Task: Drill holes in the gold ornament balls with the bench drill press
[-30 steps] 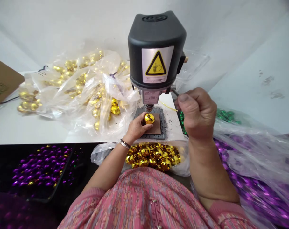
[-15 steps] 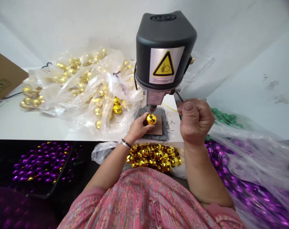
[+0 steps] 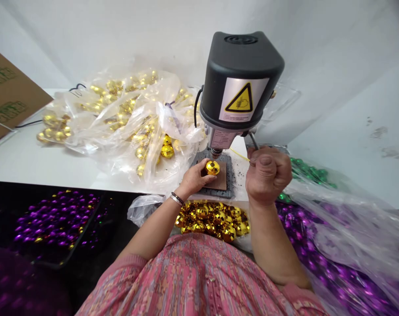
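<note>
My left hand [image 3: 197, 177] pinches a shiny gold mirrored ball [image 3: 212, 167] between thumb and fingers, directly under the chuck [image 3: 216, 152] of a black drill press [image 3: 244, 79]. Beneath the ball is a brown board [image 3: 221, 179] on the grey press base [image 3: 230, 186]. Whether the bit touches the ball I cannot tell. My right hand [image 3: 268, 173] is closed in a fist around the metal feed lever [image 3: 253, 139] at the press's right side. Many gold balls [image 3: 215, 218] fill an open plastic bag at my lap, just below the base.
Clear plastic bags [image 3: 127, 127] of gold balls cover the white table [image 3: 21, 162] on the left. A cardboard box [image 3: 11, 96] stands at far left. Purple balls [image 3: 54, 219] lie in a dark tray lower left. Bagged purple balls [image 3: 338, 272] and green balls [image 3: 310, 171] are on the right.
The view has shifted, so the press and table appear further right and a little lower. My right fist sits slightly lower relative to the press head; my left hand still grips the ball.
</note>
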The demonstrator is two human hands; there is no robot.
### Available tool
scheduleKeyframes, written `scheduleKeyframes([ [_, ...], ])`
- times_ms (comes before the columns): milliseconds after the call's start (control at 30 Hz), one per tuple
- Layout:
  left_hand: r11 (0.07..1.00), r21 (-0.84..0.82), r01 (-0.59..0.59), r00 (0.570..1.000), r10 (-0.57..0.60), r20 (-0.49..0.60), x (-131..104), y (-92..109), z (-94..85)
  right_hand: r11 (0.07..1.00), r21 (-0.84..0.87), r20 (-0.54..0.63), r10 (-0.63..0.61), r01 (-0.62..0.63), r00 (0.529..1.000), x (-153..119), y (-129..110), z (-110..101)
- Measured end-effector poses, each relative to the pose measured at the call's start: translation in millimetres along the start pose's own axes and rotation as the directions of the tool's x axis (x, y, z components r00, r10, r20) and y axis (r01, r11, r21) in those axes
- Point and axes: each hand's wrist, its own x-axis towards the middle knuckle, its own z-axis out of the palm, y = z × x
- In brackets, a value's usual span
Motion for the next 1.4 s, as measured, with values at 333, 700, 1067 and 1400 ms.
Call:
scheduleKeyframes([
  [333,0.999,-0.038,0.008,1.000,-0.008,-0.004,0.9,-3.4,1.0,0.994,-0.049,-0.047,0.094,-0.097,0.994,17.0,-21.5,7.0],
  [700,0.994,-0.088,-0.069,0.994,0.060,-0.095,-31.3,-3.9,-9.0,0.939,-0.028,0.022,0.344,-0.343,0.939,80.5,-51.7,24.9],
  [1067,0.971,0.032,-0.238,0.937,0.238,-0.257,-71.9,-5.4,-29.8,0.942,0.007,-0.049,0.336,-0.336,0.941,74.0,-49.8,28.8],
  [1400,0.957,0.068,-0.282,0.945,0.289,-0.152,-82.2,-10.7,-33.8,0.955,0.036,-0.041,0.295,-0.294,0.955,67.9,-51.6,27.0],
])
